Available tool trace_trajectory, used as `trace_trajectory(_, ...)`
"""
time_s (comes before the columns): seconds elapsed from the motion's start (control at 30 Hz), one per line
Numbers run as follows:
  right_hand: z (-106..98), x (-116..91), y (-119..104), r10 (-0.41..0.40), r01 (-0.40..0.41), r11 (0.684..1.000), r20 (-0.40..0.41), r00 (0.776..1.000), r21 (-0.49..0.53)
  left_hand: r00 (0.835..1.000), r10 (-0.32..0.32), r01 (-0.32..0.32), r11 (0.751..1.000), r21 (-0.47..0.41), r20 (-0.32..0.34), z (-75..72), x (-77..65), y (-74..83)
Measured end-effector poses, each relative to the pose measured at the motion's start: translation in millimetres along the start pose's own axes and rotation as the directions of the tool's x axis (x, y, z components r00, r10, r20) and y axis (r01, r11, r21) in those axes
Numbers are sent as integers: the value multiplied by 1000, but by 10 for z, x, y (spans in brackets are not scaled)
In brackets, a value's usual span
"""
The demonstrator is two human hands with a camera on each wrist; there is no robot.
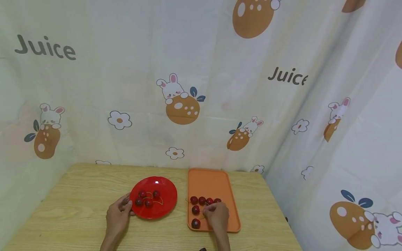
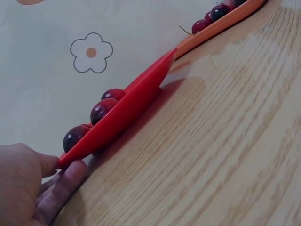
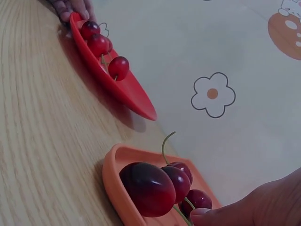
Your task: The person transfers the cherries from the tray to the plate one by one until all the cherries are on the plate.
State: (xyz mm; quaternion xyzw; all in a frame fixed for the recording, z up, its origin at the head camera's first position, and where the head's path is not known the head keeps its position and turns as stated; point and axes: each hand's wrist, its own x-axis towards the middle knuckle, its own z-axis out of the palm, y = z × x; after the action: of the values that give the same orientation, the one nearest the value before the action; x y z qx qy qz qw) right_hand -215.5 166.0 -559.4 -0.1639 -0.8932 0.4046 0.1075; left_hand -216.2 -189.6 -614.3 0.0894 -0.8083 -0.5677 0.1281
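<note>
A red plate (image 1: pixel 166 205) lies on the table with several dark red cherries (image 1: pixel 148 203) and their thin stems on it. My left hand (image 1: pixel 117 213) grips the plate's left rim, thumb on top and fingers beneath, as the left wrist view (image 2: pixel 44 188) shows. Over the orange tray (image 1: pixel 210 181) to the right, my right hand (image 1: pixel 217 215) has its thumb and fingertips together at a cherry stem, pinching it. Cherries (image 1: pixel 202 200) form a row across the tray, with two more cherries (image 1: pixel 195 223) below the row's left end. The hand partly covers the row's right end.
The wooden table (image 1: pixel 84 188) reaches back to a printed curtain (image 1: pixel 138 87), with another curtain side along the right. A strip of table separates the plate and the tray. A small dark object (image 1: pixel 203 249) shows at the bottom edge of the head view.
</note>
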Motion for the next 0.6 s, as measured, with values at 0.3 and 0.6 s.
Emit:
trace_trajectory(0.3,33,66,139,70,-90,973,103,992,211,1000,-6,6,1000,13,7,-14,-10,7)
trace_trajectory(0.6,-97,95,168,99,-211,869,262,960,447,1000,-5,5,1000,29,13,-17,-12,22)
